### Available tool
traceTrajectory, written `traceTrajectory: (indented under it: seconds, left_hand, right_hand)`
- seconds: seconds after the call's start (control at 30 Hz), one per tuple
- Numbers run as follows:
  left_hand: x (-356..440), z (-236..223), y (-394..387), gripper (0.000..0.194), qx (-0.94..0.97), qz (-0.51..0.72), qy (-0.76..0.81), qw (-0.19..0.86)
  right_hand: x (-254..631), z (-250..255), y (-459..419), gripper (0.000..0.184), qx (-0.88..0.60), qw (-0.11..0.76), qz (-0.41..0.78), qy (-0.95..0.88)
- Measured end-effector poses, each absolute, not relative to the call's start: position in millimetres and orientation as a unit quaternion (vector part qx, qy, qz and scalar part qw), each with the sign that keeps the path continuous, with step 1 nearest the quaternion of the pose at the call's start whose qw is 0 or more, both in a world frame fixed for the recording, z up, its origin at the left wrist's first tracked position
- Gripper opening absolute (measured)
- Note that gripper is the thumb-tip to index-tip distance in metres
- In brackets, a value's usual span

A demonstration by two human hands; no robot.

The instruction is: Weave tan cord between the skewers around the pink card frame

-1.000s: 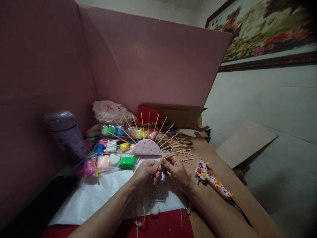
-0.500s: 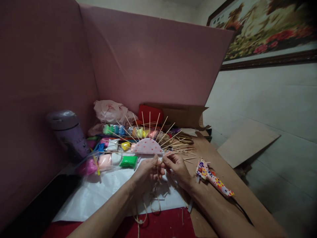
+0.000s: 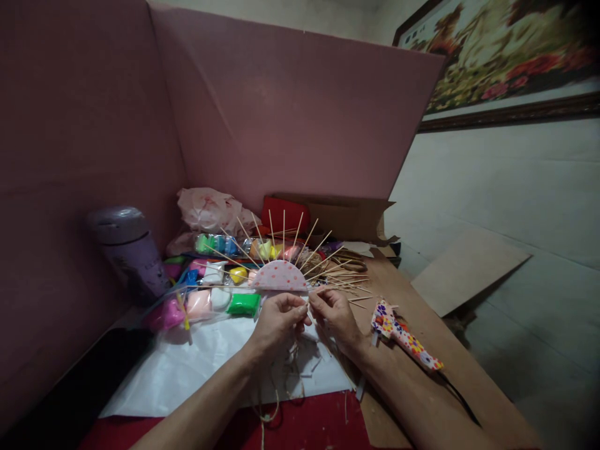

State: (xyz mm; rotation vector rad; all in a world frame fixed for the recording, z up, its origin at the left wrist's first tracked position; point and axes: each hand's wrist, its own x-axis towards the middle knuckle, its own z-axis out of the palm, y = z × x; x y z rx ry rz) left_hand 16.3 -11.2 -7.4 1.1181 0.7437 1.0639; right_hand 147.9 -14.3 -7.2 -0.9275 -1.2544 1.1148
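My left hand (image 3: pixel 284 317) is closed in a pinch on a thin tan twine (image 3: pixel 276 392), which hangs in loops below it over the white sheet. Close beside it, my right hand (image 3: pixel 334 315) pinches too, its fingertips almost meeting the left ones; the twine seems to run between them, though the fingers hide most of it. Just beyond both hands stands a half-round piece covered in pink dotted cloth (image 3: pixel 280 276). Thin wooden sticks (image 3: pixel 284 234) fan out from its curved edge like rays.
A flower-patterned glue gun (image 3: pixel 405 340) with a black cord lies on cardboard at the right. Packets of coloured clay, one a green packet (image 3: pixel 244 305), spread to the left. A purple bottle (image 3: pixel 131 256) stands further left. Loose sticks (image 3: pixel 351 281) lie behind my right hand.
My left hand has turned slightly, its fingers now more bent over the twine near the right fingertips. The right hand and the half-round piece have hardly moved.
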Motion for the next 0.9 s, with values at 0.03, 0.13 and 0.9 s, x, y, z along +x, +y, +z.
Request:
traceTrajectory:
  seconds: [0.03, 0.13, 0.9]
  left_hand:
    - [16.3, -7.1, -12.0, 0.026, 0.497, 0.466, 0.327, 0.654]
    - [16.5, -6.8, -13.3, 0.029, 0.508, 0.457, 0.332, 0.650]
    - [17.5, -14.1, -14.3, 0.036, 0.471, 0.421, 0.318, 0.707]
  right_hand:
    - [148.1, -8.0, -13.9, 0.026, -0.394, 0.576, 0.475, -0.537]
    - [148.9, -11.3, -12.8, 0.025, -0.393, 0.573, 0.471, -0.543]
    - [149.4, -10.7, -14.8, 0.024, -0.363, 0.561, 0.498, -0.553]
